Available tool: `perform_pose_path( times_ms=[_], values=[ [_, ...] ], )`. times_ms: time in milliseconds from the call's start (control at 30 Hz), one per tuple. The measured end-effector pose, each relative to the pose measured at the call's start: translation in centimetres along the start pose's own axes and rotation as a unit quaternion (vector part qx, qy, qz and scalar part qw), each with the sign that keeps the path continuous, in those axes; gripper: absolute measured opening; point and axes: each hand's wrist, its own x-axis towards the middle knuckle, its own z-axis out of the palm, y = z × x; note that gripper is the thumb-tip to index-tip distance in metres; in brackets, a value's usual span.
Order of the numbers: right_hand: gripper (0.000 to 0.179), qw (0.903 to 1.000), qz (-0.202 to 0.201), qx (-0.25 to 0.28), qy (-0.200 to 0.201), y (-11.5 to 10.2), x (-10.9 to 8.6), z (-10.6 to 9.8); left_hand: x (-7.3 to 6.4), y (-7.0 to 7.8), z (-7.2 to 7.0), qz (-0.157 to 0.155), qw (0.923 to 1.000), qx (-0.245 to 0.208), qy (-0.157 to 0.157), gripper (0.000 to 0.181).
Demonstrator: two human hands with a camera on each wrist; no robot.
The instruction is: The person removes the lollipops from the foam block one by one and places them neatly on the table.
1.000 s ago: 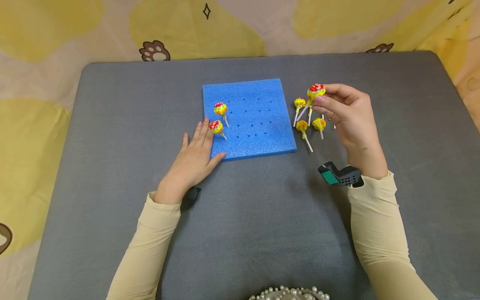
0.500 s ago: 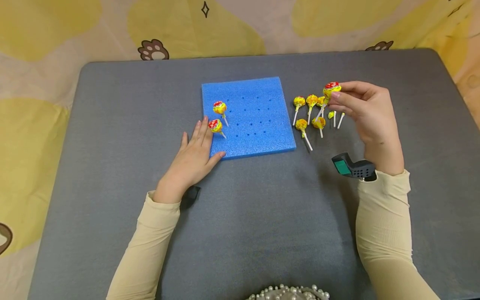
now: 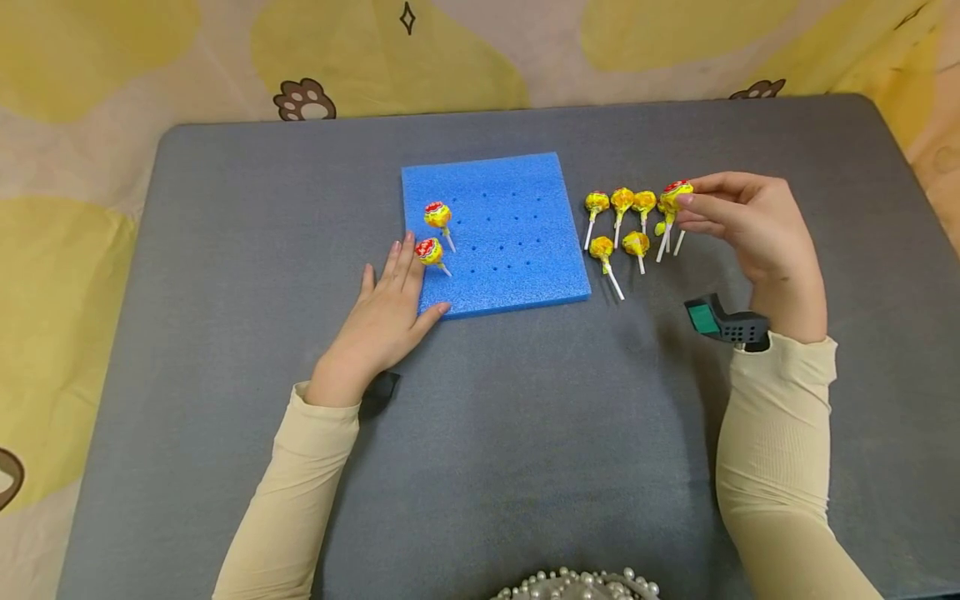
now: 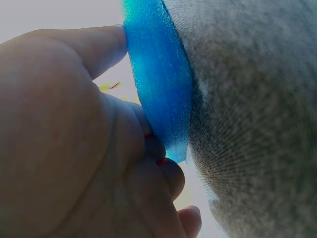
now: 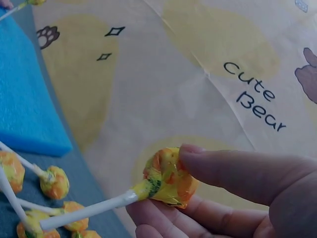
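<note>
My left hand [image 3: 382, 321] lies with straight fingers on the left side of a blue foam board [image 3: 517, 287] dotted with small holes; its thumb touches the front edge. Two lollipops stand in the board near those fingers, a rear one [image 3: 437, 214] and a front one [image 3: 430, 251], both leaning. At the right, my right hand [image 3: 765, 233] pinches a yellow-and-red wrapped lollipop [image 5: 171, 176] by its head between thumb and fingers, its white stick pointing down and left. In the head view the held lollipop overlaps the right end of a group of loose lollipops.
Several loose lollipops, such as a back-row one [image 3: 622, 200] and a front-row one [image 3: 602, 248], lie on the grey table [image 3: 525, 433] right of the board. A patterned yellow cloth [image 3: 465, 58] hangs behind the table. Pearl-like beads [image 3: 577, 587] show at the bottom edge.
My right hand has moved right with the pinched lollipop, from above the middle of the loose lollipops to their right end, dipping slightly at the last. My left hand stays in place.
</note>
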Motion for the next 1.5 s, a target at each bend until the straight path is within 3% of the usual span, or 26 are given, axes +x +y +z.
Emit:
perform_pose_path(
  times_ms=[200,367,700,967,1167,1500],
  values=[
    [0.006,0.9960,0.036,-0.082,0.000,0.3,0.4,-0.9,-0.1,0.0,0.0,0.001,1.0000,-0.001,0.003,0.076],
    [0.002,0.9831,0.057,-0.174,-0.010,0.8,0.8,-1.3,-0.1,0.0,0.1,0.002,1.0000,0.000,0.007,0.076],
    [0.012,0.9601,0.101,-0.256,-0.051,2.1,1.5,-2.0,-0.1,0.0,0.1,0.005,0.9999,0.001,0.011,0.076],
    [0.016,0.9546,0.139,-0.254,-0.070,3.0,1.8,-2.3,-0.1,0.0,0.1,0.005,0.9999,0.002,0.009,0.076],
    [0.011,0.9563,0.167,-0.224,-0.086,3.7,2.1,-2.6,-0.1,-0.1,0.1,0.005,0.9999,0.002,0.009,0.076],
    [0.010,0.9586,0.158,-0.220,-0.087,4.2,2.2,-2.7,0.0,-0.1,0.1,0.003,1.0000,0.003,0.006,0.077]
  ],
)
